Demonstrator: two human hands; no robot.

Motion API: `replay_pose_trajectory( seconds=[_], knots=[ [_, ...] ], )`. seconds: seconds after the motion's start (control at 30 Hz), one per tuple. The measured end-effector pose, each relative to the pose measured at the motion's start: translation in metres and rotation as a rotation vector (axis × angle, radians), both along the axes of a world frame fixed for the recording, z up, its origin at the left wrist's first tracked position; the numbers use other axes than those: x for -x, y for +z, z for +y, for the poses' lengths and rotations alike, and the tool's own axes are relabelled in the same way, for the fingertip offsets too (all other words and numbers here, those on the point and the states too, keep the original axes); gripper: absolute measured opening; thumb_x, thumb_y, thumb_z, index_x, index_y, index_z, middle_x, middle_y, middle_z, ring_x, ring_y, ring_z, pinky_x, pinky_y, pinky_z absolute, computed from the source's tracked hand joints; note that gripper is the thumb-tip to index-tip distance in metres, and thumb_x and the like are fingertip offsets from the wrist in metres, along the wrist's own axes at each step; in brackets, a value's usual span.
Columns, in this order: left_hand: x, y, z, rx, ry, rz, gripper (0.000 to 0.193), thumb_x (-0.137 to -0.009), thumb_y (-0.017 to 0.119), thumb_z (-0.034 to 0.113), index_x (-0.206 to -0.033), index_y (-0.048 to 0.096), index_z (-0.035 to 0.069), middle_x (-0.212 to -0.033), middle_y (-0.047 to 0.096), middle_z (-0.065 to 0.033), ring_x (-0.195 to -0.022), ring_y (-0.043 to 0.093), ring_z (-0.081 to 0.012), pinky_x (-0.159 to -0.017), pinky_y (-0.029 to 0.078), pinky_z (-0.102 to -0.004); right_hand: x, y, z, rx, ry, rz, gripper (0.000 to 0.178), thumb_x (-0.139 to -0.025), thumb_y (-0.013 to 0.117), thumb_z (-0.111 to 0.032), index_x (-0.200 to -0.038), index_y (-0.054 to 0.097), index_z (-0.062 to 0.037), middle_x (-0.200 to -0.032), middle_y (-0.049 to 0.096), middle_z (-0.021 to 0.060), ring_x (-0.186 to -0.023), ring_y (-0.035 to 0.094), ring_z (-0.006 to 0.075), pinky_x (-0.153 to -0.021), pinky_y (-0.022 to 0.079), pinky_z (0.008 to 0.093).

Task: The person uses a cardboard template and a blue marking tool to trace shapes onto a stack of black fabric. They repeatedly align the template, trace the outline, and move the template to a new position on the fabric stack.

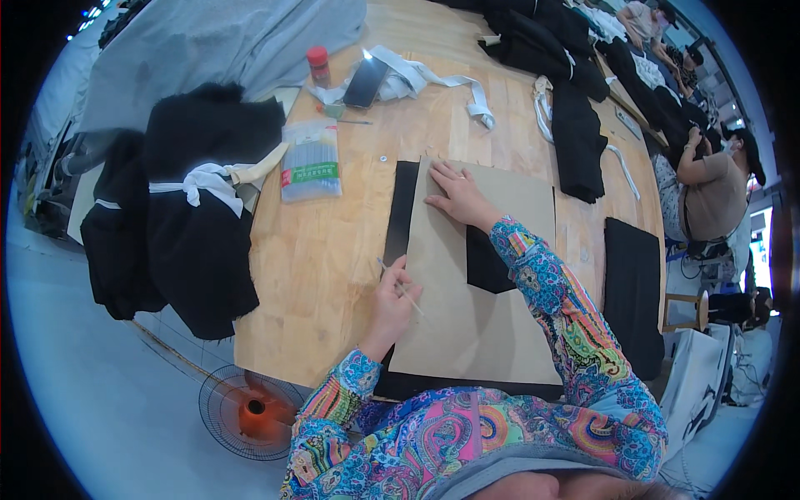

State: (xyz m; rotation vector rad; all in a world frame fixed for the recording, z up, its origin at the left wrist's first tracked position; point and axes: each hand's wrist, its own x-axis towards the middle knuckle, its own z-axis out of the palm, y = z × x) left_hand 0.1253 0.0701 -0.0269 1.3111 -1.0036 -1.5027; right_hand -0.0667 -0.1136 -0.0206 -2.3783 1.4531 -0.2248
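A large tan card pattern sheet [442, 333] lies flat over black cloth [402, 204] on the wooden table. Black cloth shows along its left and lower edges, and a dark pocket-like shape [487, 265] is visible within it, partly behind my right forearm. My right hand [461, 196] rests palm down near the sheet's top, fingers spread and holding nothing. At the sheet's left edge, my left hand [395, 302] is closed around a thin, pale pen [410, 296], which slants across the fingers with one end over the card.
At the left hang tied bundles of black cloth [200, 250]. A plastic packet of thin sticks [311, 162], a phone [367, 82] and a red-lidded jar [318, 65] lie farther back. Folded black cloth [633, 292] is at right; an orange fan [252, 408] stands below. Co-workers sit at far right.
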Motion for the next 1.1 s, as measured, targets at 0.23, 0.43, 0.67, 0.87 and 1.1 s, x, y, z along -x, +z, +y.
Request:
replay_pose_trajectory(
  seconds=[0.23,0.43,0.67,0.87,1.1],
  knots=[
    [0.003,-0.008,0.001,0.077,0.053,0.084,0.024,-0.083,0.065,-0.003,-0.091,0.046,0.008,-0.142,0.040,-0.0160,-0.068,0.046,0.0002,-0.061,0.043,-0.0173,0.000,0.000,-0.001,-0.004,0.011,0.029,0.068,-0.086,0.061,-0.043,-0.137,0.040,-0.0022,-0.148,0.033,0.0154,-0.140,0.026,0.0325,-0.109,0.022,0.0581],
    [-0.017,0.026,0.029,0.057,-0.062,-0.335,0.021,-0.081,0.070,0.005,-0.081,0.050,0.006,-0.076,0.058,-0.0013,-0.061,0.049,-0.0057,-0.053,0.040,-0.0245,0.002,0.018,-0.005,-0.119,0.025,0.103,0.084,-0.079,0.067,-0.049,-0.141,0.036,-0.0027,-0.150,0.030,0.0151,-0.140,0.024,0.0324,-0.110,0.021,0.0578],
    [-0.040,0.055,0.095,-0.014,-0.187,-0.682,0.016,-0.084,0.066,0.015,-0.084,0.053,0.006,-0.068,0.057,-0.0123,-0.064,0.059,-0.0308,-0.056,0.044,-0.0407,0.000,0.025,-0.008,-0.195,0.040,0.115,0.097,-0.069,0.076,-0.050,-0.143,0.034,-0.0040,-0.152,0.026,0.0129,-0.142,0.020,0.0303,-0.112,0.018,0.0572],
    [-0.043,0.051,0.102,-0.002,-0.127,-0.715,0.016,-0.084,0.067,0.015,-0.084,0.053,0.006,-0.068,0.059,-0.0141,-0.067,0.061,-0.0348,-0.058,0.044,-0.0434,0.002,0.024,-0.013,-0.209,0.061,0.096,0.100,-0.065,0.079,-0.048,-0.142,0.035,-0.0037,-0.151,0.028,0.0129,-0.142,0.022,0.0283,-0.112,0.018,0.0556],
    [-0.049,0.044,0.101,-0.021,-0.101,-0.659,0.014,-0.084,0.066,0.014,-0.085,0.055,0.005,-0.066,0.058,-0.0151,-0.066,0.060,-0.0350,-0.058,0.045,-0.0423,0.005,0.019,-0.015,-0.218,0.056,0.060,0.100,-0.063,0.080,-0.047,-0.142,0.036,-0.0031,-0.150,0.029,0.0129,-0.142,0.022,0.0281,-0.113,0.020,0.0526]
  ],
)
